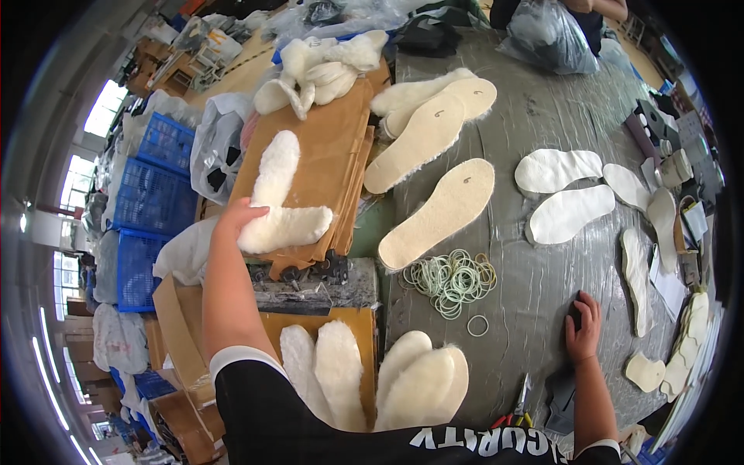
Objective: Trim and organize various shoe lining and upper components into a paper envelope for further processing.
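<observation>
Nearest: snips [523, 397] and spare fleece [339, 372]

My right hand [583, 329] lay on the table [535, 283], fingers loosely bent, thumb apart, open rather than gripping; I saw nothing held

Beyond it, left: a heap of bands [448, 287]

Two white insoles [293, 228] lay in a V on the brown card [325, 151]; my left hand [240, 217] was where their ends met, thumb over the nearer one's pile. Other fingers mostly hidden, so I could not tell how far that grip was closed

Judged light, soft and bendy, hard to damage, apt to slide on card; best pinched at the near end, thumb on pile, fingers under

Farther: beige soles [446, 213], then a fleece heap [329, 74]
</observation>
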A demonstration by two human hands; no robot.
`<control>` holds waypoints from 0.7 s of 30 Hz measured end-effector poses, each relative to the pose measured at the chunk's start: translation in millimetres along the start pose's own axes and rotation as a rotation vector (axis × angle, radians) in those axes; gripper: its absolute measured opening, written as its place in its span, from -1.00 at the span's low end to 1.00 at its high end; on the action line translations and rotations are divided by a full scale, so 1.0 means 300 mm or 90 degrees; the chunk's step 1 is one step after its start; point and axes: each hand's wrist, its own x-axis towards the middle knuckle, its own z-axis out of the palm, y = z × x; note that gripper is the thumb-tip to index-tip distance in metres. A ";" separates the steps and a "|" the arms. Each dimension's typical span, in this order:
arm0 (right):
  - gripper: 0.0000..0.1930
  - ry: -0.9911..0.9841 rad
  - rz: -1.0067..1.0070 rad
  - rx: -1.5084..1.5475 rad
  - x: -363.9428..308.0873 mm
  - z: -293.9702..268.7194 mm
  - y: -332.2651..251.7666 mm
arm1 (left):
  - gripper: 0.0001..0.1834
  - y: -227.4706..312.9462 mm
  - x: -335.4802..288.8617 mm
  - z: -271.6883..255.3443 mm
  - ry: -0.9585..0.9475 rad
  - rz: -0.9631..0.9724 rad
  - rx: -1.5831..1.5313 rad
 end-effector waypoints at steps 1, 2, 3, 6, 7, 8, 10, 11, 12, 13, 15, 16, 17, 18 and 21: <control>-0.67 -0.002 -0.001 -0.002 0.001 -0.003 0.000 | -0.48 -0.002 -0.012 0.016 0.041 0.028 -0.080; -0.67 -0.003 0.002 -0.003 0.001 -0.006 -0.003 | -0.48 -0.005 -0.007 0.020 0.039 0.028 -0.079; -0.67 0.002 0.001 -0.001 0.004 -0.010 -0.008 | -0.49 -0.003 -0.014 0.018 0.038 0.023 -0.085; -0.67 0.004 0.005 0.003 -0.003 -0.013 -0.002 | -0.49 0.009 -0.048 0.028 0.059 0.035 -0.062; -0.67 0.002 0.009 0.003 -0.009 -0.016 0.005 | -0.48 0.032 -0.062 0.040 0.079 0.053 -0.033; -0.67 0.002 0.014 -0.003 -0.008 -0.015 0.007 | -0.48 0.047 -0.070 0.027 0.071 0.056 -0.034; -0.67 0.003 0.002 0.030 0.001 -0.007 -0.002 | -0.57 0.086 -0.105 -0.019 0.141 0.146 0.122; -0.67 0.007 0.004 0.028 0.001 -0.006 -0.001 | -0.59 0.146 -0.133 0.009 0.155 0.187 0.105; -0.67 0.004 0.016 0.014 0.000 -0.006 0.005 | -0.61 0.224 -0.189 0.031 0.171 0.226 0.088; -0.67 0.006 0.016 0.017 -0.002 -0.008 0.003 | -0.62 0.292 -0.241 0.039 0.183 0.249 0.119; -0.67 0.002 0.024 0.013 -0.002 -0.008 0.003 | -0.64 0.435 -0.358 0.068 0.181 0.278 0.143; -0.67 0.012 0.015 0.016 0.000 -0.016 0.003 | -0.65 0.513 -0.438 0.103 0.167 0.287 0.137; -0.68 0.021 0.006 0.020 0.002 -0.015 0.001 | -0.65 0.576 -0.512 0.138 0.156 0.286 0.137; -0.68 0.015 0.010 0.019 0.007 -0.010 -0.008 | -0.66 0.629 -0.598 0.173 0.111 0.300 0.146; -0.68 0.007 0.011 0.048 0.007 -0.015 0.000 | -0.69 0.761 -0.796 0.348 -0.006 0.339 0.127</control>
